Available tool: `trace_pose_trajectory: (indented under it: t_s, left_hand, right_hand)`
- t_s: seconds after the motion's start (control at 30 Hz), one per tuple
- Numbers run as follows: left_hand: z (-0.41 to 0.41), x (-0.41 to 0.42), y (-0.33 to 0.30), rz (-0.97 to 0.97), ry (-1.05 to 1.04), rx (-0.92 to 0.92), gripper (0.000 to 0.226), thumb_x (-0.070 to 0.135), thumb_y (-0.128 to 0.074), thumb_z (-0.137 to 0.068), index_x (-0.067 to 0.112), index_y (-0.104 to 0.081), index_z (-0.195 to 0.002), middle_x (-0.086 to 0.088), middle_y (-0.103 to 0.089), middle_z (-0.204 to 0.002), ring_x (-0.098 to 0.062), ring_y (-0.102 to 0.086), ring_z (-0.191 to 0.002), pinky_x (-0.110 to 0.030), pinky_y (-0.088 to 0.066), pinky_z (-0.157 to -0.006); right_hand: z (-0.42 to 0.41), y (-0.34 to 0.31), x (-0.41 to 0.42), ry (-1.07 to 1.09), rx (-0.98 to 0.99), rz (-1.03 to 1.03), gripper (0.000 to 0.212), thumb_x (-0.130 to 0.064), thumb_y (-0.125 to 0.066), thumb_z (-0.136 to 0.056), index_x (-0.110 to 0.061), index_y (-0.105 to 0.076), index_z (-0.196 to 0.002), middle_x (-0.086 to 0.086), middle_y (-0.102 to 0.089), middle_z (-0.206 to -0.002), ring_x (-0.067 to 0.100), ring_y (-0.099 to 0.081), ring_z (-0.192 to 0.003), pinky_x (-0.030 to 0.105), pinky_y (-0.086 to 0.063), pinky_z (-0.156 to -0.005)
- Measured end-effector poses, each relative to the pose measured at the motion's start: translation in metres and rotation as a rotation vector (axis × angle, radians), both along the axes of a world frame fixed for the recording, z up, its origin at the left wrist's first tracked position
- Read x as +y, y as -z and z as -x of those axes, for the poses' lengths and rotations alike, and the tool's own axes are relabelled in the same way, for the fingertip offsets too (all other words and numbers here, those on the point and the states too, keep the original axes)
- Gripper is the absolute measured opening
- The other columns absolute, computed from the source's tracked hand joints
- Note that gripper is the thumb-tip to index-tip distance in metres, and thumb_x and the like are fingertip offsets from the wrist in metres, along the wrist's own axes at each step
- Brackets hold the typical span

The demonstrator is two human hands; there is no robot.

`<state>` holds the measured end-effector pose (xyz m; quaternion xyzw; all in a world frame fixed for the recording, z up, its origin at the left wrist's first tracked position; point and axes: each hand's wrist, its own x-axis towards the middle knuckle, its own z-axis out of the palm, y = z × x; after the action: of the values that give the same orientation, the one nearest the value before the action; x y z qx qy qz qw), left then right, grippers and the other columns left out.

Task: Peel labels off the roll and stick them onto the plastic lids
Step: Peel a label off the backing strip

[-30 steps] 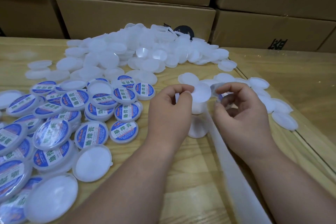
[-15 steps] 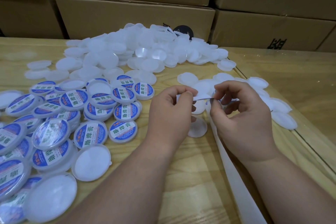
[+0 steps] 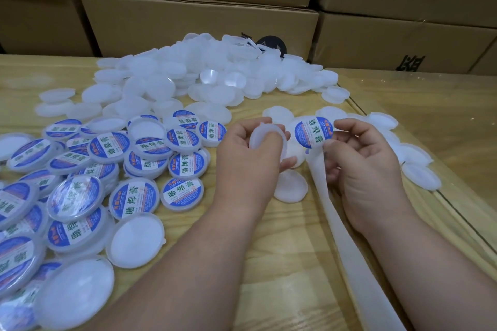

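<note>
My left hand (image 3: 247, 153) grips a blank white plastic lid (image 3: 267, 140) by its edges, held above the table. My right hand (image 3: 363, 158) pinches a round blue-and-white label (image 3: 313, 133) at its right edge, the printed face turned up, just right of the lid. The white backing strip (image 3: 347, 239) runs from under my right fingers down toward the bottom edge of the view. The roll itself is out of sight.
A heap of blank white lids (image 3: 204, 78) lies at the back of the wooden table (image 3: 282, 250). Labelled lids (image 3: 134, 196) crowd the left side. More blank lids (image 3: 419, 174) sit right of my hands. Cardboard boxes (image 3: 199, 24) line the far edge.
The label has come off the backing strip and now shows face up in my right hand. My left hand now holds a lid turned toward it.
</note>
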<state>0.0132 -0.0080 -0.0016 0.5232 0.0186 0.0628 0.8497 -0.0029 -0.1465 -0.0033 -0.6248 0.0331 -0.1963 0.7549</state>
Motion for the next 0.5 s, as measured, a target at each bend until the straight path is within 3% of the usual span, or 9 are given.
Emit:
trace_pose_trajectory:
  t_s: [0.1,0.2,0.33,0.5]
  left_hand:
    - [-0.0039,0.0009,0.0017,0.003,0.027,-0.005,0.026,0.008,-0.063,-0.096,0.028,-0.076,-0.086,-0.003,-0.075,-0.111,-0.015,-0.073,-0.102,-0.027,-0.06,-0.065]
    - [-0.0041,0.0012,0.0014,-0.003,0.092,-0.023,0.034,-0.001,-0.051,-0.1,0.028,-0.066,-0.111,0.01,-0.078,-0.095,-0.012,-0.074,-0.099,-0.025,-0.06,-0.065]
    - [-0.0046,0.0028,0.0001,0.035,0.144,0.01,0.049,-0.011,-0.039,-0.093,0.022,-0.072,-0.106,-0.007,-0.067,-0.117,-0.022,-0.077,-0.091,-0.029,-0.061,-0.065]
    - [-0.005,0.0048,0.0002,0.098,0.224,0.016,0.04,0.01,-0.041,-0.081,0.016,-0.071,-0.106,-0.017,-0.076,-0.102,-0.029,-0.075,-0.095,-0.036,-0.061,-0.068]
  right_hand:
    - [-0.0018,0.0,-0.0026,-0.028,0.026,-0.068,0.023,-0.004,-0.067,-0.081,-0.021,-0.066,-0.097,-0.003,-0.063,-0.072,0.011,-0.048,-0.049,0.023,-0.035,-0.044]
    - [-0.0028,-0.0005,-0.0043,-0.097,0.038,-0.124,0.025,-0.008,-0.067,-0.082,-0.02,-0.064,-0.103,-0.001,-0.064,-0.073,0.011,-0.045,-0.049,0.022,-0.033,-0.042]
    - [-0.0014,-0.0032,-0.0034,-0.166,0.038,-0.095,0.031,-0.011,-0.068,-0.078,-0.02,-0.06,-0.107,-0.006,-0.064,-0.067,0.009,-0.039,-0.043,0.021,-0.029,-0.04]
    - [0.0037,-0.004,0.0028,-0.222,0.049,-0.005,0.032,-0.011,-0.07,-0.077,-0.019,-0.059,-0.107,0.004,-0.074,-0.079,0.006,-0.042,-0.041,0.017,-0.036,-0.042]
